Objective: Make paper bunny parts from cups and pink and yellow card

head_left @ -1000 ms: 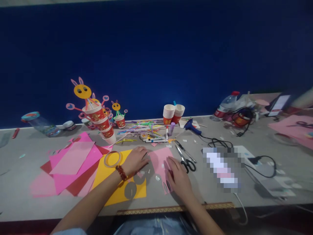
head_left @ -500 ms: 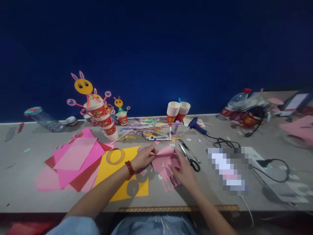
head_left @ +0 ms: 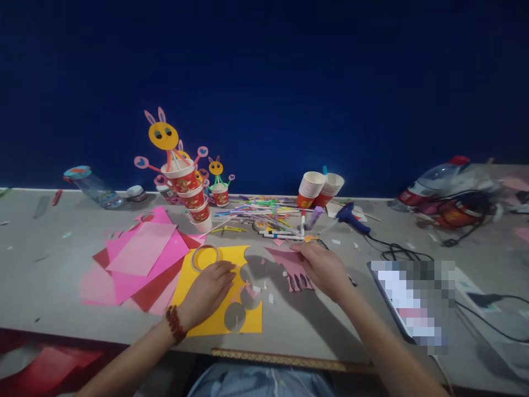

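Observation:
My right hand point(head_left: 324, 269) pinches the top right corner of a pink paper point(head_left: 291, 266), whose lower edge has several cut-out gaps. The paper is lifted over the grey table and casts a shadow. My left hand point(head_left: 210, 291), with a beaded bracelet at the wrist, hovers over or rests on a yellow sheet point(head_left: 219, 325) with round holes; its fingers are loosely spread and hold nothing. A roll of tape point(head_left: 205, 258) lies on that sheet just beyond my left fingers. Scissors are mostly hidden behind my right hand.
Pink and red sheets point(head_left: 142, 248) lie at the left, below stacked cups point(head_left: 192, 190) with paper rabbit figures. Coloured sticks point(head_left: 264, 212) and markers lie behind my hands. Plain cups point(head_left: 311, 187), a blue glue gun point(head_left: 351, 216), its cable and a blurred-out device point(head_left: 407, 309) are on the right.
My left hand has let go of the pink paper and moved left over the yellow sheet. My right hand now holds the paper alone by its corner. The view has shifted.

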Action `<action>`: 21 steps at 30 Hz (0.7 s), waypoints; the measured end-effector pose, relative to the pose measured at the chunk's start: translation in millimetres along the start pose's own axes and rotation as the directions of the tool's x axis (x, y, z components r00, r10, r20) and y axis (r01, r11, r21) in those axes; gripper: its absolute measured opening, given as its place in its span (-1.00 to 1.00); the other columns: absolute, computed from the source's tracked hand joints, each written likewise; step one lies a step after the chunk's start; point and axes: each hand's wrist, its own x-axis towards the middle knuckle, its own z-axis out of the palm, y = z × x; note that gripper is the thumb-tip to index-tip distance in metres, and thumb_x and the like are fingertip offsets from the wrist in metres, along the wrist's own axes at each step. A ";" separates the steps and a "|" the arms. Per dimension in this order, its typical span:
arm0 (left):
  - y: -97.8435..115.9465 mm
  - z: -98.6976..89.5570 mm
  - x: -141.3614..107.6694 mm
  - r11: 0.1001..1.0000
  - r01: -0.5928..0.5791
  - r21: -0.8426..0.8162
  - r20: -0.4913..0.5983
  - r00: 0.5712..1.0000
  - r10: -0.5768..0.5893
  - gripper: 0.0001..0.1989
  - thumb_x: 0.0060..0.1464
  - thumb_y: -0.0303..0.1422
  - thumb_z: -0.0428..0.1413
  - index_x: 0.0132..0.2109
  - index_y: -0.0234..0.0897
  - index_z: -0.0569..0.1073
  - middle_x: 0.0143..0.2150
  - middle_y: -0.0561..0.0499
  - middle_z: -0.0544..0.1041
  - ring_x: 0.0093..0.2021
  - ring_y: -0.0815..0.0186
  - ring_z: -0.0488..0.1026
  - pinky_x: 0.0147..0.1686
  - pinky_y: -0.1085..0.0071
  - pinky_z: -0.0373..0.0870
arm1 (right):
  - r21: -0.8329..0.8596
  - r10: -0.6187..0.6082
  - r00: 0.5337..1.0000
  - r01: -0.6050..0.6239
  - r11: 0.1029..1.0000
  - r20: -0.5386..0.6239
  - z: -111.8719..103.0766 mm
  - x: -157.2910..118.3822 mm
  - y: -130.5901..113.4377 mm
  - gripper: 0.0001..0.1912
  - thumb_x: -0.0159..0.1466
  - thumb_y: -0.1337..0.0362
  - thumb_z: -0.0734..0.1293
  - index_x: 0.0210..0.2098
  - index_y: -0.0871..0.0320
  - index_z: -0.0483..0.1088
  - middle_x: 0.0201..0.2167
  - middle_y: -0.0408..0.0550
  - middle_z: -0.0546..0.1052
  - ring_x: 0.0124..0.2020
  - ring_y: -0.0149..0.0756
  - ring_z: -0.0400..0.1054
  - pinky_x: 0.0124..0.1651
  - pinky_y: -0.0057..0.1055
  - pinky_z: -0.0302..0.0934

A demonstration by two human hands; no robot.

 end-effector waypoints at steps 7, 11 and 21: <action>34.9 10.7 -12.6 0.981 -0.174 0.083 0.239 0.959 0.150 -0.51 0.22 -0.30 0.12 0.27 -0.16 0.29 0.36 -0.11 0.29 0.37 0.03 0.15 0.33 -0.09 0.08 | 0.046 -0.105 0.992 0.102 0.994 0.068 14.1 5.6 -13.1 -0.67 0.35 0.39 0.18 0.00 0.11 0.47 -0.09 0.01 0.63 -0.07 -0.15 0.50 -0.07 -0.27 0.37; 37.5 5.5 4.4 0.994 -0.096 0.055 0.129 0.988 0.089 -0.69 0.25 -0.44 0.01 0.12 -0.22 0.42 0.26 -0.17 0.41 0.30 0.06 0.27 0.29 -0.06 0.18 | 0.011 -0.072 0.997 0.072 0.997 -0.011 1.7 3.5 -9.4 -0.61 0.32 0.43 0.15 0.04 0.12 0.46 -0.06 0.04 0.62 -0.05 -0.11 0.49 -0.03 -0.22 0.35; 67.0 47.3 8.2 0.993 -0.111 -0.042 0.266 0.957 0.118 -0.21 0.13 -0.09 0.18 0.37 -0.39 0.13 0.42 -0.35 0.12 0.42 -0.08 0.04 0.34 -0.07 0.11 | 0.046 0.073 0.961 -0.063 0.997 -0.268 -0.4 19.2 -7.4 -0.71 0.38 0.30 0.15 -0.02 0.13 0.45 -0.14 0.10 0.61 -0.14 -0.07 0.49 -0.08 -0.22 0.35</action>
